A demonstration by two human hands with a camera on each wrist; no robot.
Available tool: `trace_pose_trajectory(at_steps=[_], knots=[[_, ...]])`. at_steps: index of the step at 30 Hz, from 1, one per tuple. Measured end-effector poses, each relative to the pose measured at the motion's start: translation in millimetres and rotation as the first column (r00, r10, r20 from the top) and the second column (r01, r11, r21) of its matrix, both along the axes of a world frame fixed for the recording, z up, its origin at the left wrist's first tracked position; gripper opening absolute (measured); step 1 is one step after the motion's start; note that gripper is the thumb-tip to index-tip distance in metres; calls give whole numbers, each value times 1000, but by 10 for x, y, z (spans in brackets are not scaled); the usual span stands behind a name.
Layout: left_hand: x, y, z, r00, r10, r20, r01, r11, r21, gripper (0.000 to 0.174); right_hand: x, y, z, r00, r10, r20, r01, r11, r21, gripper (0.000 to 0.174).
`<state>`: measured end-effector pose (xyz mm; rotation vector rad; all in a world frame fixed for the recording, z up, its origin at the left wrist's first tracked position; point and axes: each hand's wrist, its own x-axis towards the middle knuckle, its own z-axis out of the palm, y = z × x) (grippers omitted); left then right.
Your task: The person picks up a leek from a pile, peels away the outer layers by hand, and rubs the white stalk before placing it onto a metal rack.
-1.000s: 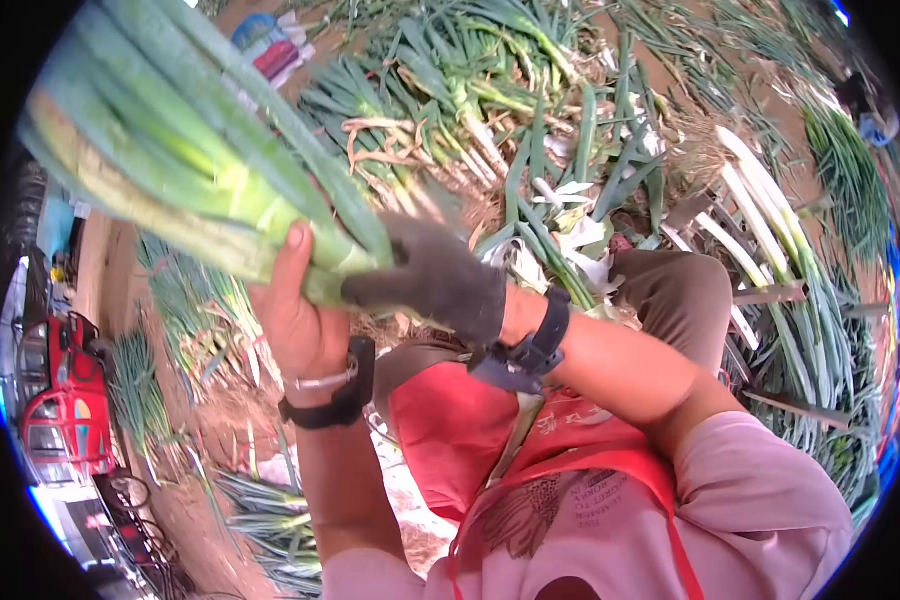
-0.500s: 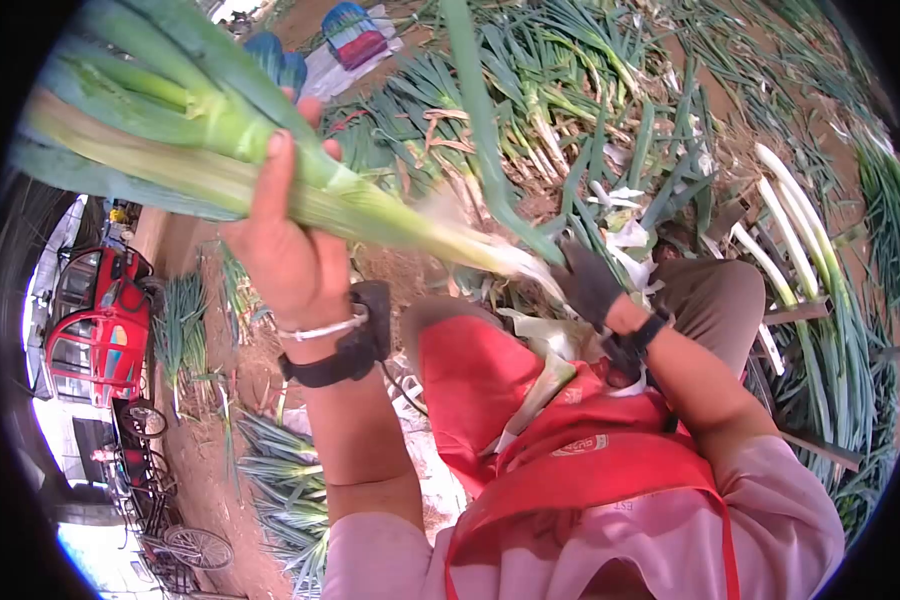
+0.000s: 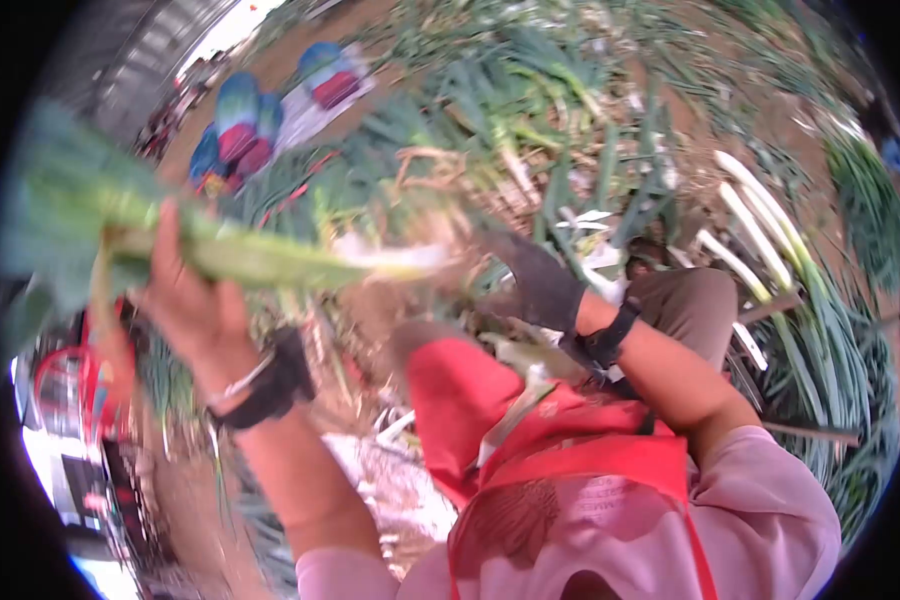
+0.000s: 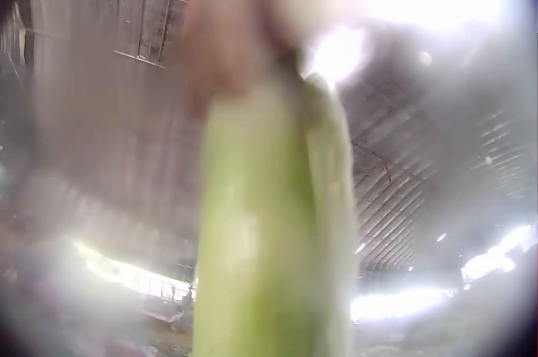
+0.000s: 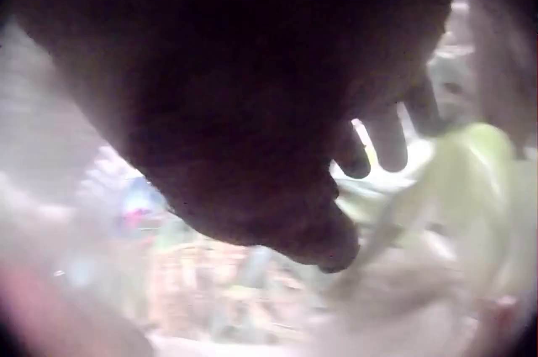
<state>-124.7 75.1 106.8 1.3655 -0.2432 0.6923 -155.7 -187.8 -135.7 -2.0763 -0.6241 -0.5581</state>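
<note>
In the head view a thick leek lies across my left hand, its green leaves toward the left and its white root end toward the right. My left fingers grip the stalk just below the leaves. The left wrist view shows the pale green stalk close up and blurred. My right hand, in a dark glove, is apart from the root end, above my knee. The right wrist view has the glove dark against the light, fingers spread and holding nothing.
Piles of leeks cover the ground ahead. Several cleaned leeks lie on a rack at the right. Peeled leaves are strewn by my knee. Blue and red sacks stand far left, and a red vehicle is beyond the left arm.
My right hand slid from the stalk to beyond the root end, drawing a long green leaf down, and has since let it go. The left hand has moved left and lower with the leek.
</note>
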Motion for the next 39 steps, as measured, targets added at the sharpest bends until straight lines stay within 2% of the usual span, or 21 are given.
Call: trace_pose_trajectory(at_steps=[3, 6, 7, 9, 11, 14, 15, 16, 17, 19, 20, 22, 24, 25, 26, 29, 31, 33, 35, 36, 39], knots=[[-40, -354, 116, 986, -155, 59, 163, 970, -183, 40, 39, 488, 841, 988, 77, 136, -89, 992, 89, 74], [-11, -399, -58, 908, -140, 394, -31, 917, 397, 45, 42, 526, 1041, 992, 126, 28, -129, 973, 191, 61], [-56, -421, -46, 929, -299, 216, 275, 952, 138, 53, 6, 497, 1092, 974, 195, -113, -158, 949, 274, 52], [-107, -382, -133, 777, -605, 173, 626, 717, -305, 66, -164, 519, 1152, 958, 252, -136, -186, 909, 372, 45], [17, -321, -427, 670, -726, 155, 727, 598, -338, 63, -306, 527, 1229, 911, 321, -260, -159, 854, 495, 35], [-151, -571, -361, 703, -711, -29, 691, 692, -206, 39, -262, 579, 1218, 801, 429, -419, -103, 787, 609, 34], [-114, -569, -378, 701, -712, -27, 694, 691, -205, 39, -280, 601, 1288, 936, 190, -297, -34, 887, 461, 32], [-42, -562, -430, 759, -651, -12, 623, 731, -279, 33, -256, 611, 1266, 934, 187, -305, -26, 886, 463, 32], [28, -559, -460, 811, -585, -8, 545, 760, -353, 28, -185, 611, 1213, 980, 150, -127, -63, 850, 523, 31], [137, -451, -412, 853, -522, -18, 476, 790, -386, 19, -288, 440, 1319, 839, 502, -210, -37, 437, 899, 38], [327, -171, -470, 846, -531, -46, 492, 811, -318, 14, -373, 234, 1344, 937, 219, -273, -23, 816, 578, 34], [510, 130, -419, 783, -621, 50, 564, 673, -478, 14, -516, -36, 1194, 803, 399, -442, -44, 780, 624, 35], [639, 437, -463, 718, -688, 107, 612, 550, -569, 12, -724, -97, 1007, 750, 353, -559, 28, 827, 561, 46], [634, 414, -525, 781, -621, 64, 535, 613, -581, 12, -779, -158, 874, 724, 233, -649, 43, 924, 379, 59], [628, 388, -587, 837, -547, 20, 453, 670, -589, 12, -812, -134, 606, 890, 153, -430, -61, 974, 220, 61], [772, 610, -802, 923, -380, -65, 285, 784, -552, 15, -970, -187, 495, 945, 214, -246, -195, 976, 99, 47], [776, 706, -750, 970, -194, -150, 92, 855, -510, 17, -1079, -278, 587, 737, 240, -632, -405, 905, -129, 36], [806, 1083, -593, 977, -182, -113, 103, 863, -495, 17, -1290, -626, 237, 707, 217, -673, -457, 867, -200, 28], [777, 1405, -409, 979, -186, -80, 130, 878, -460, 19, -1400, -983, -51, 437, 246, -865, -283, 951, 127, 34], [720, 1416, -326, 984, -169, -59, 125, 884, -451, 19, -1326, -1076, -129, 714, 160, -681, -466, 835, -292, 40], [537, 1055, -335, 993, -115, -19, 96, 901, -423, 20, -1092, -807, 170, 916, -115, -384, -144, 799, -584, 47]])
